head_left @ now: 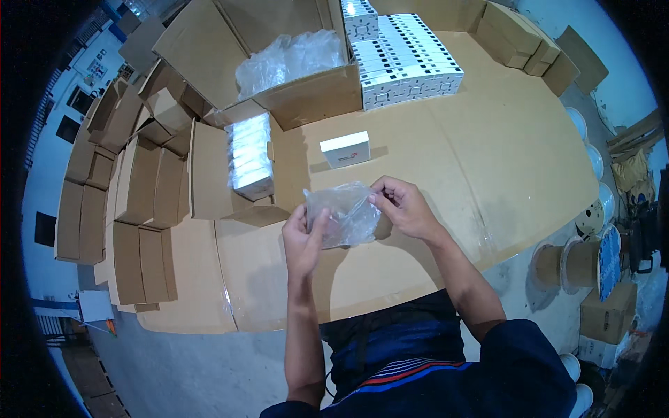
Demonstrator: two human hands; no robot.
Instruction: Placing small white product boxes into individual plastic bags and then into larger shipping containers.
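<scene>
Both hands are raised over the cardboard-covered table (453, 160), forearms angled inward. A clear plastic bag (345, 216) is pinched between them: its left edge by the left hand (303, 240), its upper right corner by the right hand (404, 205). Just beyond lies 1 small white box (345, 148).

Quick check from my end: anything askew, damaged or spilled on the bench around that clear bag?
Nothing stands out. Both hands, left hand and right hand, hold the clear plastic bag over the cardboard-covered table. The small white box lies flat, and the stacked white boxes sit in tidy rows.
</scene>
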